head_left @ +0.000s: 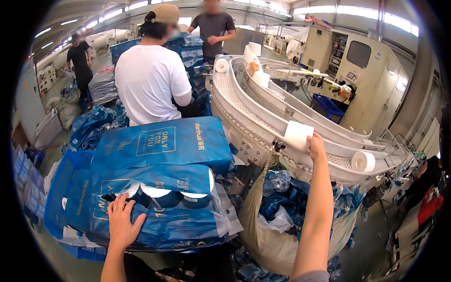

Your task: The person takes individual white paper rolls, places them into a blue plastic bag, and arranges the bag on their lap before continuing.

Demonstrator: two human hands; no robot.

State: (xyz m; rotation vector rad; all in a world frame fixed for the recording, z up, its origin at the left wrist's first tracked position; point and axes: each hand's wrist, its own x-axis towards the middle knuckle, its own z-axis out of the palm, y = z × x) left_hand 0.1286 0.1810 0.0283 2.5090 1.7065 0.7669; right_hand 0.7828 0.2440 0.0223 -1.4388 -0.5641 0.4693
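My right hand (316, 144) is closed on a white paper roll (298, 134) at the near wall of the curved conveyor (242, 105). Its fingers grip the roll's right end. My left hand (123, 220) lies with fingers spread on a blue plastic package (164, 218), its fingertips at a torn slit in the wrap. Through the slit show several white rolls (157, 191), partly hidden by the film. Behind it lies another blue package (162, 143), its top unbroken. A loose white roll (363, 161) rests on the conveyor to the right.
A blue crate (58, 202) sits beneath the packages. Between them and my right arm hangs a sack (253, 221) full of blue plastic scraps. A person in a white shirt (150, 80) stands close ahead; another in dark clothing (213, 30) is behind. A beige machine cabinet (361, 66) stands far right.
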